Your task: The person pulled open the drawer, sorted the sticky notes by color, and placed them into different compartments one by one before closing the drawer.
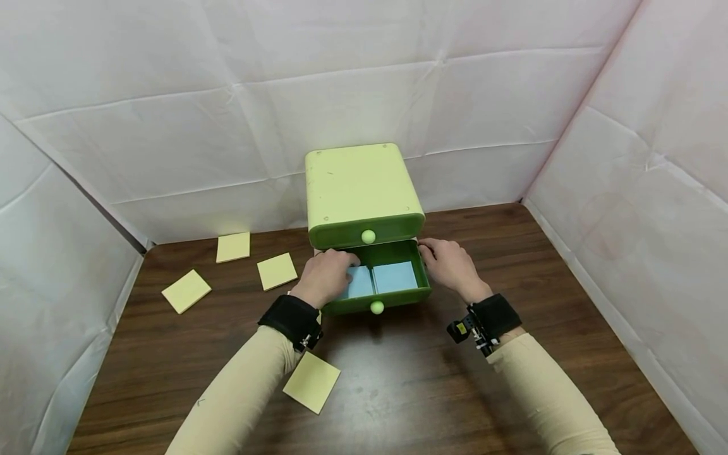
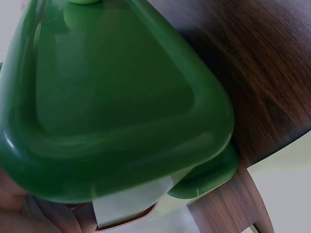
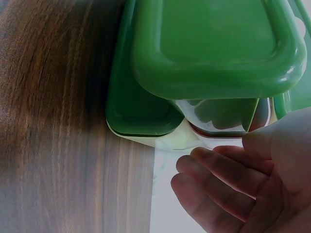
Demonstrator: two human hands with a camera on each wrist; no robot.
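Dark wooden table: open lower drawer lies between both hands; left hand reaches inside onto blue notes, right hand (fingers relaxed) touches its rim.

Bright, even light overhead; soft shadows under the sleeves. Head view bows at its edges; both wrist views are blurred with glare.

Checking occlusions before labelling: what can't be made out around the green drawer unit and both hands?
- Head view: left hand covers part of the blue pads in the open lower drawer; its fingertips are hidden.
- Upper drawer is closed, contents unseen.
- Right hand: contact with the drawer side unclear.
- Wrist views: blurred, too close.
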